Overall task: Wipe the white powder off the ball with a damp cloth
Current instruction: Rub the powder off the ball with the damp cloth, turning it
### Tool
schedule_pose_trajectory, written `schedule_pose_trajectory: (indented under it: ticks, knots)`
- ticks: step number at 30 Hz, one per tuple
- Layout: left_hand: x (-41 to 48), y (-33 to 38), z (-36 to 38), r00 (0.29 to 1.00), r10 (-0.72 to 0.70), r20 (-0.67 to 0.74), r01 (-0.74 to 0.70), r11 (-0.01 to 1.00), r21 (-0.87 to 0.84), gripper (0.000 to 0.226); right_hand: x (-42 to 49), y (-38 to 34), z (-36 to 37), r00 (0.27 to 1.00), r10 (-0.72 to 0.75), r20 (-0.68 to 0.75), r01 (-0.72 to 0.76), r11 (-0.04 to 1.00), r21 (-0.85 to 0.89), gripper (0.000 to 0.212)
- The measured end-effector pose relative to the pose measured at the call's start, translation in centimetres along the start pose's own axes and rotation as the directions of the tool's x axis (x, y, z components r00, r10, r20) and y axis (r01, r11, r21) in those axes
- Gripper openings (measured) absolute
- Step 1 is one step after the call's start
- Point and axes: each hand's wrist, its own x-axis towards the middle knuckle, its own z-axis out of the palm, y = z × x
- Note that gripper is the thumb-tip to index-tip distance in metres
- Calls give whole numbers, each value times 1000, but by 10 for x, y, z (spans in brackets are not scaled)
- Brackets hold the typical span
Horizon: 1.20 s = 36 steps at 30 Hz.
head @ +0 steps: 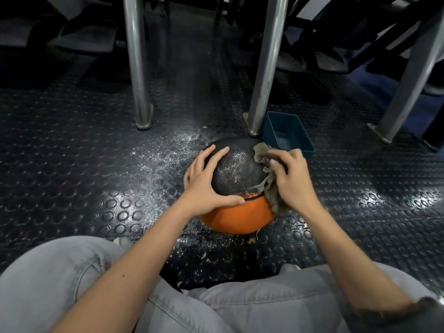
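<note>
My left hand [206, 181] lies spread on the ball [236, 186] at frame centre while my right hand [292, 180] bunches the cloth [266, 169] against its side; powder specks remain, so I judge wiping is midway.

ball [236, 188] on floor [72, 164] | tub [287, 134] behind-right, near | cloth [271, 186] on ball's right side

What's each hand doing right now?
Left hand: open, fingers spread flat on the ball, steadying it.
Right hand: closed on the cloth, pressing it against the ball.

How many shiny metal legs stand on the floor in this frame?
3. One shiny metal leg stands far left of the black-and-orange ball, one beside the blue plastic tub, one far right. Others may be hidden.
</note>
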Motion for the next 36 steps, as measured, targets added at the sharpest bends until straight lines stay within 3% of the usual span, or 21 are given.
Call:
schedule_pose_trajectory:
  ticks: [3,5,8,10,11,13,16,18,21,24,27,29,31,36]
  knots:
    - [-1,-1,0,1000,0,-8,-1,1000,-18,106,-40,-22,9,972,-235,-4,235,972,-1,28]
    - [-1,0,2,1000,11,-13,-11,1000,-1,105,-41,-22,6,957,-289,32,289,957,12,28]
    - [0,3,3,1000,10,3,-10,1000,26,104,-4,-1,-4,998,-58,7,58,997,43,25]
    - [0,2,3,1000,6,10,-6,999,34,101,11,12,-9,991,133,30,-135,984,116,28]
    - [0,1,3,1000,4,8,-5,999,33,101,10,11,-7,986,160,38,-163,978,129,28]
    - [0,0,2,1000,3,-6,-2,1000,22,104,-7,-1,1,998,62,6,-62,991,121,26]
    - [-2,0,1,1000,-2,-10,2,1000,11,107,-45,-21,12,972,-232,22,231,971,65,27]
    - [-2,1,2,1000,14,-16,-14,1000,11,105,-38,-19,8,959,-284,18,284,959,14,31]
    - [-1,5,3,1000,10,-2,-10,1000,26,105,0,1,-1,999,-26,-34,27,999,36,26]
    - [0,5,2,1000,3,16,-3,999,36,104,8,9,1,981,191,-33,-185,975,125,27]
    - [-1,2,2,1000,0,-16,0,1000,19,103,-27,-14,13,990,34,-140,-20,995,97,24]
    - [-1,1,2,999,-4,-32,4,1000,-6,101,-49,-26,19,978,-182,-102,184,983,10,26]
    - [-1,1,2,1000,-7,-28,7,1000,-15,101,-39,-20,16,966,-249,-68,244,967,-72,31]
    - [2,4,4,1000,4,0,-4,1000,12,103,5,7,5,980,173,-103,-158,978,135,27]
